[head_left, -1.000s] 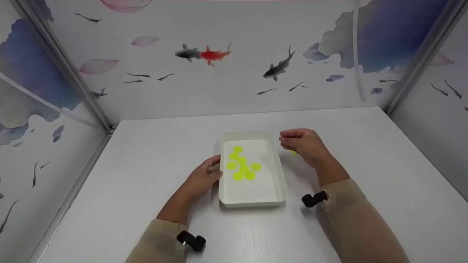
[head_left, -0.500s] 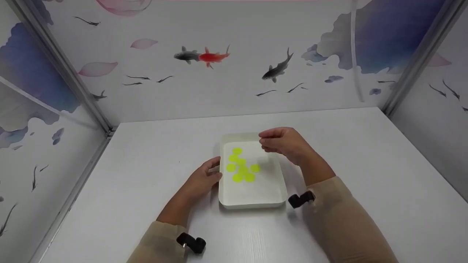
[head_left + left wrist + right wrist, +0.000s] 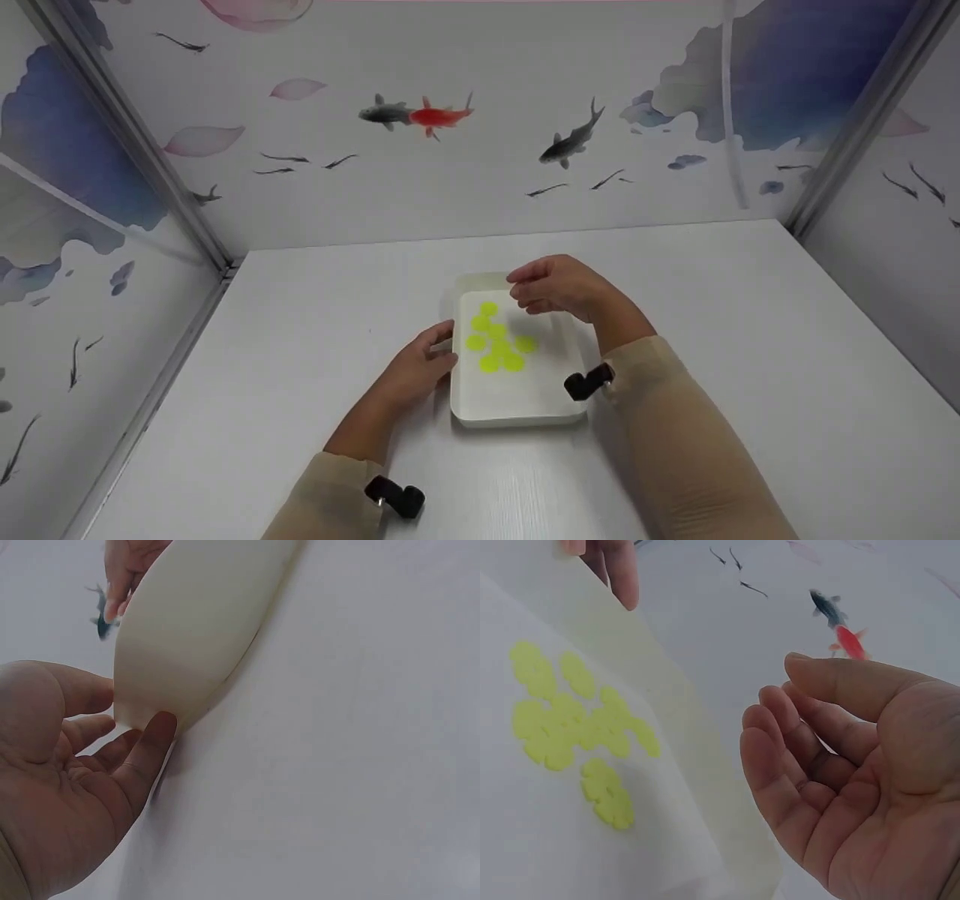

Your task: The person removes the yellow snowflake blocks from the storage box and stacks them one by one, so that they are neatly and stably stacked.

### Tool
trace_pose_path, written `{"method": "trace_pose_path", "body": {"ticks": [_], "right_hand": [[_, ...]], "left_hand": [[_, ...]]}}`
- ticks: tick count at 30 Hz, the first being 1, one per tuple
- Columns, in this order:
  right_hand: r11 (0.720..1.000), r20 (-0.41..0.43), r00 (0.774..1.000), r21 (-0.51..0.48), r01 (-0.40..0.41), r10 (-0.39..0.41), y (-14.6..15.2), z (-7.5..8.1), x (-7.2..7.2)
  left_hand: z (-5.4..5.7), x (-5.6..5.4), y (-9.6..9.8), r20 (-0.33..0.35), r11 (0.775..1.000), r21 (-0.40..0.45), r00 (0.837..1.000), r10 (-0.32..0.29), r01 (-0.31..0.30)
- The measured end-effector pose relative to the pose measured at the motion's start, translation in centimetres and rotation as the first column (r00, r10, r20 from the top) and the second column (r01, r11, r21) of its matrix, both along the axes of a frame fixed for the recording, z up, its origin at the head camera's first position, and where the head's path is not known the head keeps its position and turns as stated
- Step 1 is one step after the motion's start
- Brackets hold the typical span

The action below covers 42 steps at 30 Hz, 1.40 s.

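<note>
- Yellow flower-shaped discs (image 3: 499, 349) lie flat in a loose cluster inside the white rectangular tray (image 3: 495, 397), mostly toward its left half, with several touching or overlapping.
- Under the tray is the white table (image 3: 300, 337).
- I hold the tray at its left side with my left hand (image 3: 412, 371), fingers bent against the outer wall, which probably keeps it from sliding.
- My right hand (image 3: 562, 289) hangs over the tray's far right corner, fingers loosely curled, thumb a little apart from them; I see nothing between them.
- As I judge it, the step in hand is a reach over the tray to handle the discs.
- The next move seems to call for lowering my right fingertips beside a single disc and pinching its thin edge; where discs touch, I could drag a neighbour along.
</note>
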State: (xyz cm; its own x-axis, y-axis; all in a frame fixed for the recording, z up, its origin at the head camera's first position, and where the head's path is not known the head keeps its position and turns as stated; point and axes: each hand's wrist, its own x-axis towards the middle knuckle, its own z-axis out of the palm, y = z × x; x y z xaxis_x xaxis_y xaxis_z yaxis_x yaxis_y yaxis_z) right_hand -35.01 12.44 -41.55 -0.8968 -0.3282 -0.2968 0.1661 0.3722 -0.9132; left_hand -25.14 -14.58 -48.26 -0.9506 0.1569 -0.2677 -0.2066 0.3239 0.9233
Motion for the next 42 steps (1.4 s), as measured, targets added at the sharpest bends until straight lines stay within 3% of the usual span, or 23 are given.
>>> {"method": "trace_pose_path", "body": {"ticks": [5,13,24,32,42], "right_hand": [[0.990,0.063,0.996,0.122,-0.066,0.059,-0.3,-0.8,-0.8],[0.949,0.100,0.978,0.243,-0.201,0.182,-0.3,-1.4,-1.6],[0.877,0.086,0.957,0.384,-0.290,0.278,-0.4,-2.1,-1.5],[0.813,0.099,0.935,0.470,-0.345,0.340,-0.4,-2.4,-1.6],[0.810,0.092,0.920,0.447,-0.381,0.382,-0.3,-2.5,-1.2]], "left_hand": [[0.0,0.0,0.0,-0.002,1.000,0.000,1.000,-0.011,0.011],[0.2,0.1,0.0,0.004,1.000,-0.027,1.000,0.006,-0.006],[0.2,-0.1,-0.1,0.013,1.000,0.006,1.000,0.006,-0.006],[0.4,0.1,0.2,0.019,0.999,-0.033,1.000,0.019,-0.018],[0.3,0.0,0.0,0.013,1.000,-0.009,1.000,0.011,-0.011]]}}
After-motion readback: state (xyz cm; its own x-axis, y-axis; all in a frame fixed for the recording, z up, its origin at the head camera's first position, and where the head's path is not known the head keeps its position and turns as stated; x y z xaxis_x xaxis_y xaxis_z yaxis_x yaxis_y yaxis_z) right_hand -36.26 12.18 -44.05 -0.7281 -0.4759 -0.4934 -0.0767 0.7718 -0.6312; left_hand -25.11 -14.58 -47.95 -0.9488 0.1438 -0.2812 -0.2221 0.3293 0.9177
